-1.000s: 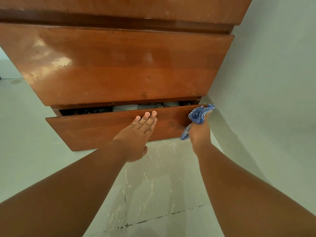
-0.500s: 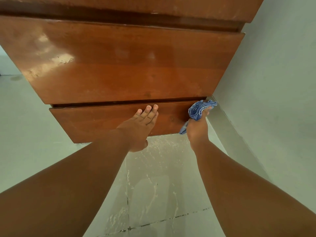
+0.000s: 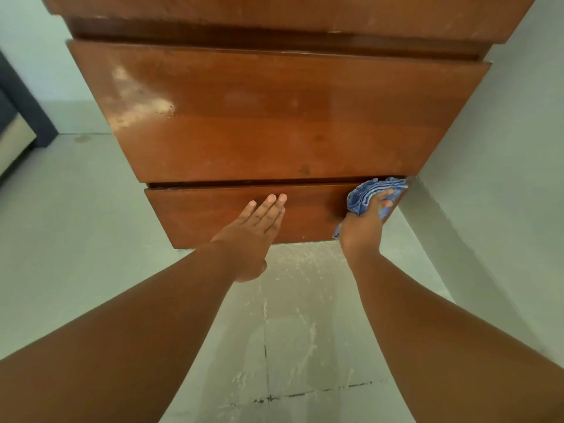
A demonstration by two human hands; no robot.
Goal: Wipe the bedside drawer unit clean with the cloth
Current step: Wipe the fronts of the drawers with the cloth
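Note:
The brown wooden drawer unit fills the upper half of the view, its fronts glossy with pale scuffs at the left. The bottom drawer sits pushed in under the larger one. My left hand lies flat with straight fingers against the middle of the bottom drawer front. My right hand grips a bunched blue cloth and holds it against the drawer's right end, near the top corner.
A pale wall runs close along the unit's right side. The grey tiled floor below shows white streaks and a dark grout line. A dark piece of furniture stands at the far left edge.
The bottom drawer, open a second ago with its contents showing, has been pushed shut by my left hand. My right hand with the cloth stayed at the drawer's right end.

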